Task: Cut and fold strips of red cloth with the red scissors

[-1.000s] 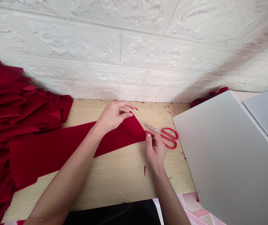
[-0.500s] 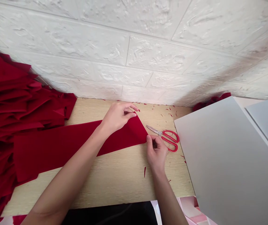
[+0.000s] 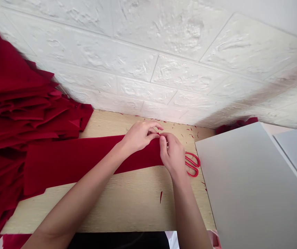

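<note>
A long strip of dark red fabric [image 3: 86, 155] lies flat across the wooden table, its left end beside a big heap of the same cloth. At the strip's far right corner, my left hand [image 3: 144, 136] pinches the edge between thumb and fingers. Right beside it my right hand [image 3: 173, 150] is closed on the same corner, fingertips nearly touching the left ones. Partly behind my right hand lies a pair of scissors [image 3: 193, 164]; only the red handles show, the blades being hidden.
The heap of red fabric [image 3: 34, 114] rises against the white brick-patterned wall [image 3: 143, 52] on the left. A white box-like panel [image 3: 242, 183] stands on the right. Small red scraps [image 3: 161, 197] dot the wooden table [image 3: 133, 204]. More red cloth [image 3: 236, 125] sits behind the panel.
My right hand has moved up from the strip's near right corner to the far one, beside my left hand. It now covers the scissors' blades. The view has shifted slightly.
</note>
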Demonstrator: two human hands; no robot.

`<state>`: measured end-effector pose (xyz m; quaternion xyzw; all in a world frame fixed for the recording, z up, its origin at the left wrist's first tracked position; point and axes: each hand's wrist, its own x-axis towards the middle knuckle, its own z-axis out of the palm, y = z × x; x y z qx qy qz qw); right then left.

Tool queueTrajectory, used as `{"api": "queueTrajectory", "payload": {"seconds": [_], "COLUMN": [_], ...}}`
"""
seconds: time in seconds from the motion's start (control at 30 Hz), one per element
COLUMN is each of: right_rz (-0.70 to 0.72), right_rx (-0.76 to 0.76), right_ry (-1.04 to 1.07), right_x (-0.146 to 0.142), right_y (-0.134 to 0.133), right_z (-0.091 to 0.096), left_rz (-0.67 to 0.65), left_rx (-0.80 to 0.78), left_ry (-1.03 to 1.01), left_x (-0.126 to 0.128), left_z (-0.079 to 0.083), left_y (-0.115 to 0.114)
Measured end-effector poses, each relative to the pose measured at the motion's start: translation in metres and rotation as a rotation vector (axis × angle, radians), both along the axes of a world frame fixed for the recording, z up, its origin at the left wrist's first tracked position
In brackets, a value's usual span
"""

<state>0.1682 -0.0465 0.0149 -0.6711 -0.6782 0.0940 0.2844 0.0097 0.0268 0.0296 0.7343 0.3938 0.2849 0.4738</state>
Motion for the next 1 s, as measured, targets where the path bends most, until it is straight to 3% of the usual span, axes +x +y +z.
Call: {"api": "queueTrajectory", "payload": {"seconds": [0.13,0.33,0.5,0.63,0.73,0.87,1.0], "right_rz": [0.143,0.192,0.067,-0.181,-0.306,-0.308,-0.313], "right_rx": [-0.117,-0.039,-0.055,-0.219,-0.369,-0.437,-0.436], "right_ry": [-0.107,0.062,0.045,-0.238,-0.412,-0.490,-0.507], "right_x": [0.005,0.011,0.015,0.017,0.013,0.006,0.006], "right_y": [0.018,0.016,0.015,0.017,0.018,0.019,0.019], "right_z": [-0.007,-0.033,-0.041,-0.035,-0.030,-0.028,-0.032], "left_rz": [-0.004,-0.020,-0.003,0.048,0.075,0.127,0.236], "left_rx": [-0.015,-0.056,0.063,0.238,0.263,0.290,0.285], "left_ry": [0.010,0.028,0.094,0.521,0.691,0.783,0.909], "left_x": [-0.002,-0.003,0.006,0.016,0.017,-0.001,-0.040], "left_z": [-0.001,-0.005,-0.021,-0.037,-0.045,-0.050,-0.051], "left_y": [0.002,0.004,0.000,-0.006,-0.009,-0.012,-0.017]}}
